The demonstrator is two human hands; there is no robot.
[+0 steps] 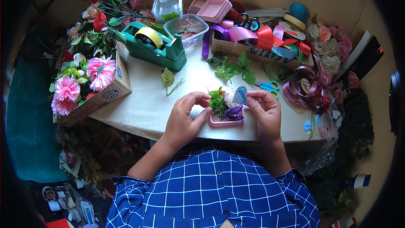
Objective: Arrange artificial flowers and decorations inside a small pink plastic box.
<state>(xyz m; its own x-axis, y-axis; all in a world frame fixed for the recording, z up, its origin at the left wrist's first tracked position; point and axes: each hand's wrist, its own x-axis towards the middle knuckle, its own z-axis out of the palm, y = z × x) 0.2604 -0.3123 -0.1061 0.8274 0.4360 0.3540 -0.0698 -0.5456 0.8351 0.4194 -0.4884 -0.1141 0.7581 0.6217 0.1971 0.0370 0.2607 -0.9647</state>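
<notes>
A small pink plastic tray (pixel 226 123) stands near the table's front edge. It holds a green artificial sprig (pixel 217 100), a purple flower cluster (pixel 233 113) and a pale whitish flower (pixel 229 97). My left hand (pixel 189 114) is at the tray's left side, thumb and fingers apart around the edge of the greenery; whether the fingertips touch it is hard to see. Between the thumb and fingers of my right hand (pixel 265 109) is a grey-blue heart-shaped tag (pixel 240 95) bearing writing, held upright over the tray's right rear side.
Blue-handled scissors (pixel 271 86) lie just behind my right hand. Loose green leaves (pixel 242 68) are behind the tray. A green tape dispenser (pixel 155 50) and a cardboard box (pixel 109 96) of artificial flowers stand left; a ribbon box (pixel 234 48) stands at the back, tangled ribbon (pixel 303 90) at right.
</notes>
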